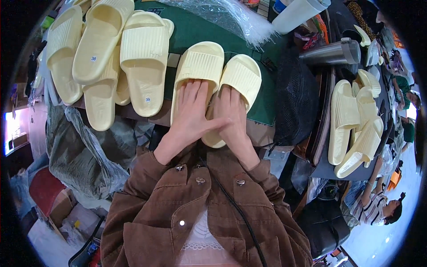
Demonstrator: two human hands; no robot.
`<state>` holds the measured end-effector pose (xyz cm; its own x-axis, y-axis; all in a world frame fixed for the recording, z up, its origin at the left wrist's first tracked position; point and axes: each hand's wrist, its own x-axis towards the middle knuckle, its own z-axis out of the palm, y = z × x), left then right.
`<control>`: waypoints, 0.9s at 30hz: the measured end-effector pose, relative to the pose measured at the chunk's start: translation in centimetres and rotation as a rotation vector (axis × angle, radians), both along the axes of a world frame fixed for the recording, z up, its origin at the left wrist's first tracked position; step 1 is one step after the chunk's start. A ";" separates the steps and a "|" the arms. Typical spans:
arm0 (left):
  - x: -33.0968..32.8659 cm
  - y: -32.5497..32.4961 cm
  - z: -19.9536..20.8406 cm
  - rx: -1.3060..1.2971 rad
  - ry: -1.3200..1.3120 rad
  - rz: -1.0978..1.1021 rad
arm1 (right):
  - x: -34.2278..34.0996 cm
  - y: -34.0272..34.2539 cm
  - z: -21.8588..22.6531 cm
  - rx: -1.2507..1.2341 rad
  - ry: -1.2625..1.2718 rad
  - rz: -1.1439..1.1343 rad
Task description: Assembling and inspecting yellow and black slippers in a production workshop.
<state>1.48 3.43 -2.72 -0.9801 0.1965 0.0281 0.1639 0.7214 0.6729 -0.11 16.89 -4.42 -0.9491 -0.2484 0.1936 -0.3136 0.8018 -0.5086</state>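
Note:
In front of me a pair of cream slide slippers lies side by side, toes pointing away. My left hand [189,115] has its straight fingers slipped under the ribbed strap of the left slipper [200,58], so the fingertips are hidden. Its thumb stretches rightward across the other hand. My right hand [234,122] reaches into the right slipper [243,73] the same way, fingers extended and tips covered by the strap. This slipper slants, with its heel toward me. Neither hand is visibly wrapped around a slipper.
More cream slippers [143,53] are heaped on the left of the green mat [264,100]. Clear plastic wrap [222,18] and a white cup [298,15] stand beyond. On the right are a black mesh bag [296,89], a metal tumbler [331,52] and other slippers [344,118].

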 end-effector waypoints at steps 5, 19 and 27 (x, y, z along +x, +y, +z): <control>-0.2 0.4 0.3 0.003 0.040 -0.039 | 0.4 0.3 0.1 -0.016 -0.020 -0.002; -1.7 -0.3 0.2 0.177 0.014 -0.051 | 0.4 1.0 0.3 -0.193 -0.055 0.068; -0.9 -0.9 0.5 0.084 -0.062 -0.183 | 0.2 0.9 0.9 -0.097 -0.080 0.072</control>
<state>0.60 2.56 -2.27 -0.9287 0.3707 -0.0077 0.2430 0.6243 0.7424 0.07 17.76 -3.56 -0.9428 -0.3004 0.1446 -0.3241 0.7246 -0.6082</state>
